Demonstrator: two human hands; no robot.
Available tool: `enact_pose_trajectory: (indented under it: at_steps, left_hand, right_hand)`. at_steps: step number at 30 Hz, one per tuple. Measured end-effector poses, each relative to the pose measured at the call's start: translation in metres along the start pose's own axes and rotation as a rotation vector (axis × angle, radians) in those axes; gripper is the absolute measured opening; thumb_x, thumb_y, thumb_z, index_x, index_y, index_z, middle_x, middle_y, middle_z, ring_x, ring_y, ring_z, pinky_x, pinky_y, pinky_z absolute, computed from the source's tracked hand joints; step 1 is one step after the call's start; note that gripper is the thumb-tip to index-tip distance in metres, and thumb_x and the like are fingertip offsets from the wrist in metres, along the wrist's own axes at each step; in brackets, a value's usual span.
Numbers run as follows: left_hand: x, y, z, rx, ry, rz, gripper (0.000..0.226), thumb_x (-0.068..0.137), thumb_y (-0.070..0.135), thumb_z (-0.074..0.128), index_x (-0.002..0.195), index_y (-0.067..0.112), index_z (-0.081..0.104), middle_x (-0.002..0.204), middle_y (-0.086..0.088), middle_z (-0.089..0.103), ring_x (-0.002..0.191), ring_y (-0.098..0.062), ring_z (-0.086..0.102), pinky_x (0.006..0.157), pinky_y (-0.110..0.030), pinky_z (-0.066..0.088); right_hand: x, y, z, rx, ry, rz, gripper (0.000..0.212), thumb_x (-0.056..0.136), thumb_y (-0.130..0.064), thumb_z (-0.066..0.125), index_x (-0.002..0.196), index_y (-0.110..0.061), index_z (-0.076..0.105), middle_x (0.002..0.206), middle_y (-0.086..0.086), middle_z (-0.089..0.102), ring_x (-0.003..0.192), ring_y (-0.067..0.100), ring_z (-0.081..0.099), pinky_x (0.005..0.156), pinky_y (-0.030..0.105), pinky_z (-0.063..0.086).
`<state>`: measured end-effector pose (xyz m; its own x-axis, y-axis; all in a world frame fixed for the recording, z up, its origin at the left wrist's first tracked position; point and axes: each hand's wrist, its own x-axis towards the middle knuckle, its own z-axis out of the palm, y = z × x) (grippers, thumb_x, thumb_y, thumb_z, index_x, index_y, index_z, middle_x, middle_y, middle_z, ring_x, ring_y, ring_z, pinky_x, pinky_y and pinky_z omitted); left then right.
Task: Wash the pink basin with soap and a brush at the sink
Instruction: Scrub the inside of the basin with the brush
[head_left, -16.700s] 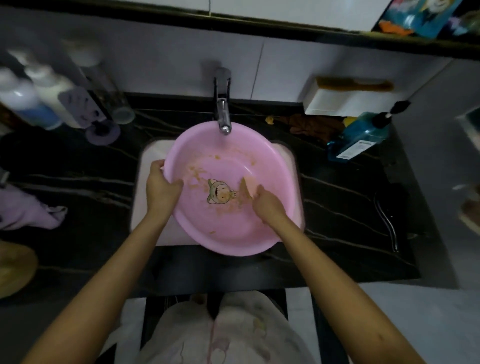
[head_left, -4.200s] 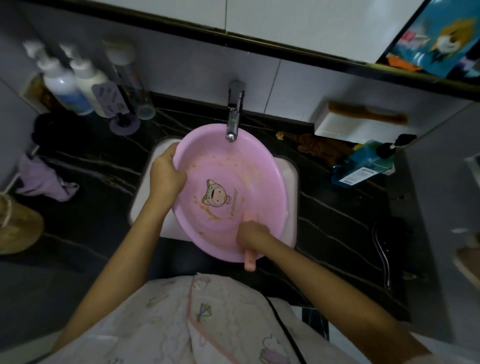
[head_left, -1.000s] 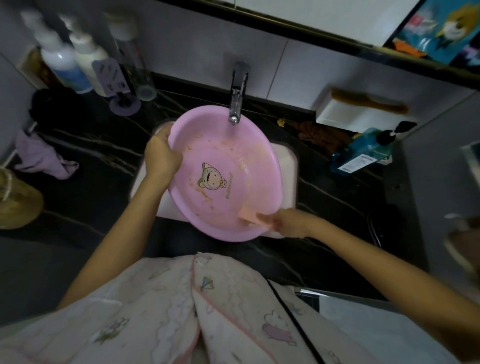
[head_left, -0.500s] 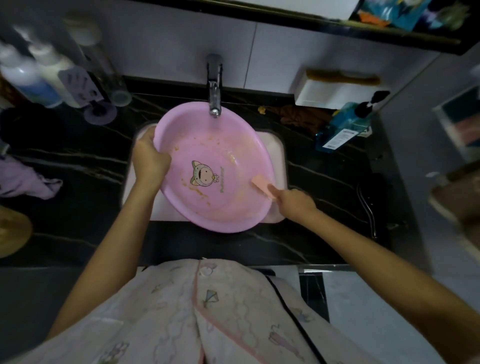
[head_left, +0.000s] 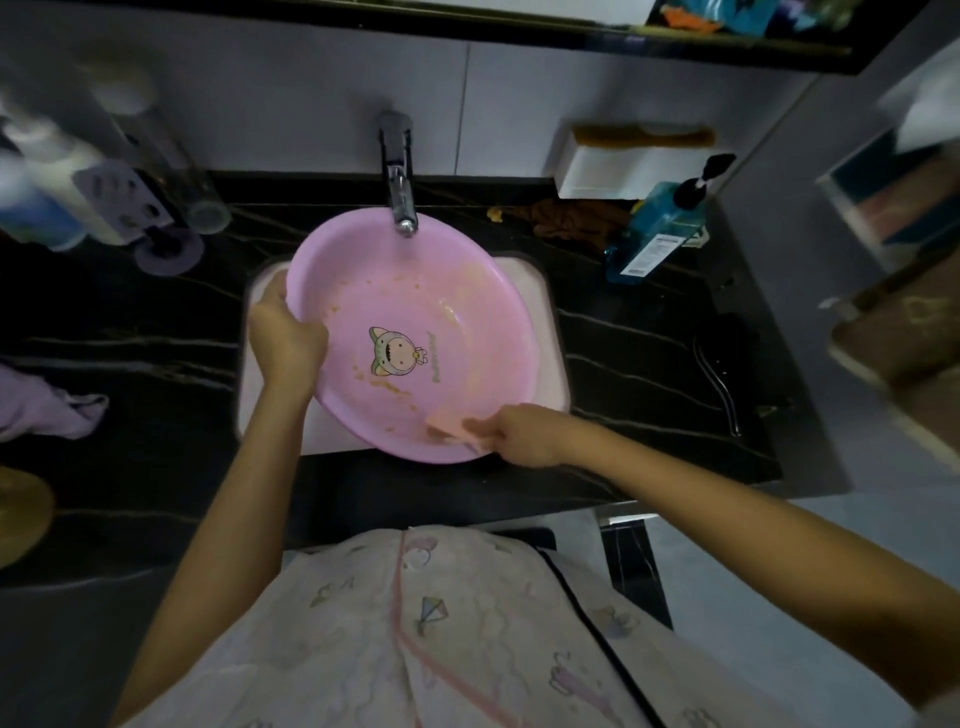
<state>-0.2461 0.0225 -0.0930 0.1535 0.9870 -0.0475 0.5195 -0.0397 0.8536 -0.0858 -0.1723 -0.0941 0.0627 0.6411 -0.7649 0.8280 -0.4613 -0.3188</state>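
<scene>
Starting at the left, we find a crumpled purple cloth (head_left: 47, 410) on the dark veined surface (head_left: 130, 338), with blurred white pump bottles (head_left: 41, 197) against the wall behind it. Our left hand (head_left: 285, 338) reaches in from below, forearm nearly straight, its fingers curled round the left rim of the pink basin (head_left: 467, 353). The basin is round, smooth plastic. It sits tilted over the white sink (head_left: 550, 332), its far rim just under the metal tap (head_left: 400, 192). A cartoon print marks its bottom, and orange-brown smears dot its inner wall. At the near rim a flat peach-pink brush (head_left: 444, 427) lies against the inside. Our right hand (head_left: 524, 434) comes in from the right with the wrist bent inward, its fingers pinching the brush. Beyond the sink a brown rag (head_left: 571, 218) lies beside a blue pump bottle (head_left: 660, 234), with a white box (head_left: 623, 166) on the wall above them.
</scene>
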Motion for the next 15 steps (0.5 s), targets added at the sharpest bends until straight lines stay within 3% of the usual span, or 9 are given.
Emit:
enact_pose_trajectory:
  at_steps: [3, 6, 8, 12, 15]
  left_hand:
    - [0.000, 0.000, -0.003, -0.002, -0.015, 0.002, 0.059, 0.075, -0.013, 0.050, 0.127, 0.014, 0.054, 0.114, -0.008, 0.059, 0.096, -0.014, 0.050, 0.077, -0.028, 0.044]
    - [-0.002, 0.003, -0.003, 0.006, -0.036, 0.009, 0.058, 0.076, -0.013, 0.049, 0.127, 0.014, 0.054, 0.114, -0.010, 0.060, 0.095, -0.016, 0.050, 0.077, -0.030, 0.045]
    - [-0.003, 0.005, -0.002, 0.004, -0.029, 0.009, 0.057, 0.076, -0.013, 0.049, 0.126, 0.013, 0.054, 0.114, -0.011, 0.060, 0.095, -0.017, 0.051, 0.077, -0.030, 0.046]
    - [-0.002, 0.003, -0.001, -0.005, -0.019, -0.008, 0.058, 0.077, -0.013, 0.050, 0.128, 0.013, 0.052, 0.114, -0.013, 0.059, 0.100, -0.023, 0.055, 0.078, -0.033, 0.048]
    - [-0.002, -0.001, -0.001, 0.002, -0.029, -0.017, 0.059, 0.077, -0.013, 0.050, 0.129, 0.014, 0.052, 0.115, -0.012, 0.059, 0.101, -0.023, 0.055, 0.077, -0.032, 0.048]
  right_hand:
    - [0.012, 0.028, -0.027, -0.068, 0.030, 0.110, 0.047, 0.100, -0.029, 0.036, 0.147, -0.025, 0.033, 0.138, 0.009, 0.049, 0.117, 0.026, 0.051, 0.098, 0.031, 0.041]
    - [0.015, 0.042, -0.046, -0.376, 0.119, 0.335, 0.046, 0.099, -0.039, 0.033, 0.145, -0.031, 0.028, 0.110, 0.007, 0.048, 0.092, 0.022, 0.053, 0.074, 0.030, 0.048]
    - [0.014, 0.026, -0.045, -0.438, 0.081, 0.307, 0.044, 0.098, -0.035, 0.037, 0.141, -0.024, 0.033, 0.111, 0.007, 0.047, 0.093, 0.022, 0.051, 0.081, 0.034, 0.049]
    - [0.002, -0.014, -0.006, -0.097, -0.044, 0.033, 0.047, 0.099, -0.018, 0.036, 0.145, -0.018, 0.036, 0.136, 0.011, 0.049, 0.118, 0.029, 0.049, 0.102, 0.034, 0.040]
    - [0.006, 0.015, -0.025, -0.108, 0.047, 0.131, 0.046, 0.099, -0.036, 0.038, 0.143, -0.022, 0.040, 0.130, 0.009, 0.053, 0.112, 0.026, 0.053, 0.090, 0.030, 0.043]
